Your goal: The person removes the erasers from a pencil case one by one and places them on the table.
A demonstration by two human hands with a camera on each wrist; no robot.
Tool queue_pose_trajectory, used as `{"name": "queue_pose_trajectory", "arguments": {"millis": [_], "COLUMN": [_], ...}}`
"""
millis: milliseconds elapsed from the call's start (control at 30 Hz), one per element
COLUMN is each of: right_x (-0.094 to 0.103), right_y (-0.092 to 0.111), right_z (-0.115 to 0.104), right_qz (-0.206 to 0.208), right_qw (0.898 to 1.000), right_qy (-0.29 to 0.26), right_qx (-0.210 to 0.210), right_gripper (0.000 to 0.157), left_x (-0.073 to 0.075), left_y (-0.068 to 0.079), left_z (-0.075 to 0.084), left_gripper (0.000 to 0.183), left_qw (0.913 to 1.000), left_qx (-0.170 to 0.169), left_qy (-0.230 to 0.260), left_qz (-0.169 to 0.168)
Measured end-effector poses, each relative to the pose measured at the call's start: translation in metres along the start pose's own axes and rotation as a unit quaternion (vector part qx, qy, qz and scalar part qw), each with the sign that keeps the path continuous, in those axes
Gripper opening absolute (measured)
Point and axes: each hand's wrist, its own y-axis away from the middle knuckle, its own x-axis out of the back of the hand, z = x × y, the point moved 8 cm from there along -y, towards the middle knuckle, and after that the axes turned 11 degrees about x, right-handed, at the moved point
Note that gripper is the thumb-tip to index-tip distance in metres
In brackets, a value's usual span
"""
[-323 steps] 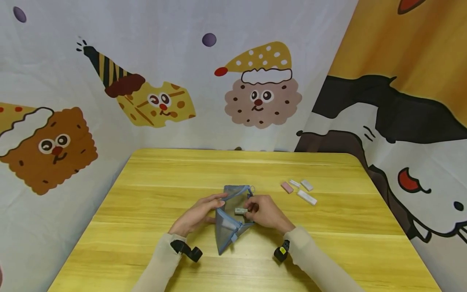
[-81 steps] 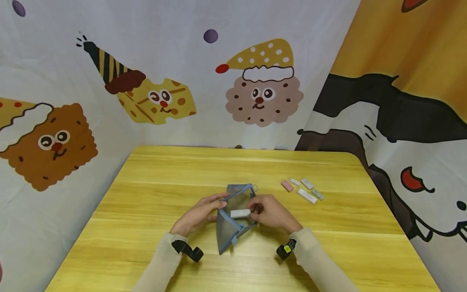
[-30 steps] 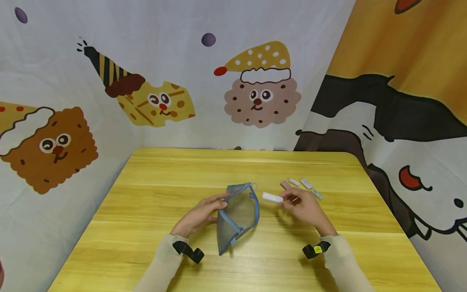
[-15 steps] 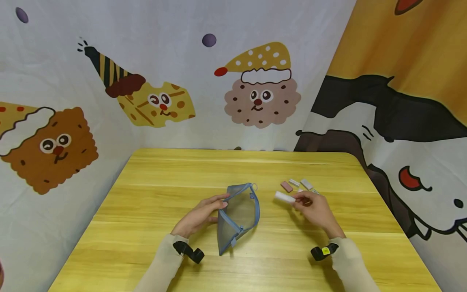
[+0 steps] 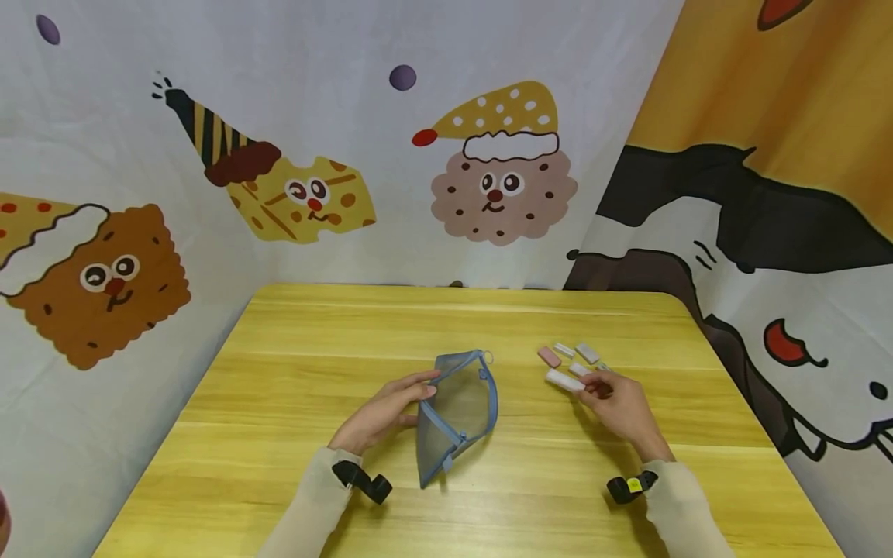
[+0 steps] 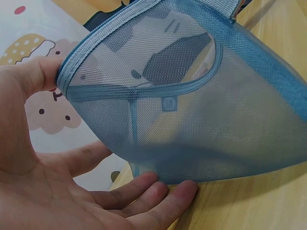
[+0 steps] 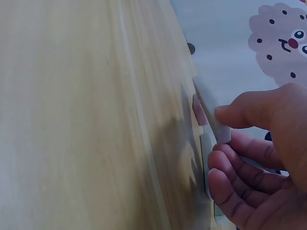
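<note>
My left hand (image 5: 380, 411) holds the left side of a blue-grey mesh zip pouch (image 5: 434, 446), which stands tilted on the table with its mouth gaping to the right. In the left wrist view, fingertips (image 6: 184, 191) touch the lower edge of the mesh, and the blue zip (image 6: 144, 91) is undone. Away to the right, my right hand (image 5: 621, 407) pinches a long white eraser (image 5: 563, 380) between thumb and fingers. This eraser appears just above the tabletop in the right wrist view, beside the small pieces; my curled fingers partly hide them.
Close to my right hand lie a pink eraser (image 5: 549, 356), a thin white piece (image 5: 563, 349), a pale grey block (image 5: 587, 353) and another white bar (image 5: 578, 370). A greenish piece (image 5: 604, 367) is mostly hidden behind my fingers. The wooden table (image 5: 314, 325) meets a cartoon-printed curtain.
The greenish piece went from the pouch to the table group. My right hand then brought the white eraser out of the pouch, rightwards to the group. My left hand stayed on the pouch.
</note>
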Motion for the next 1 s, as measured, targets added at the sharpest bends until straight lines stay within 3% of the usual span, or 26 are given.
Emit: {"name": "queue_pose_trajectory", "arguments": {"millis": [367,633,867,1000], "right_x": [-0.006,-0.004,0.005,0.011], "right_y": [0.005,0.005,0.001,-0.002], "right_z": [0.005,0.003,-0.002,-0.007], "right_qz": [-0.034,-0.040,-0.020,-0.006], "right_qw": [0.999,0.999,0.999,0.999], "right_qy": [0.020,0.030,0.031,0.033], "right_qx": [-0.010,-0.008,-0.003,0.008], "right_gripper": [0.026,0.024,0.021,0.018], "left_x": [0.001,-0.007,-0.018,-0.026], "left_y": [0.002,0.004,0.002,0.000], "left_z": [0.000,0.004,0.009,0.015], "left_gripper": [0.070,0.070,0.075,0.079], "left_qw": [0.9999,0.9967,0.9835,0.9689], "left_qx": [0.000,0.007,0.020,0.014], "left_qy": [-0.009,-0.057,-0.135,-0.194], "left_qz": [0.012,0.058,0.119,0.153]}}
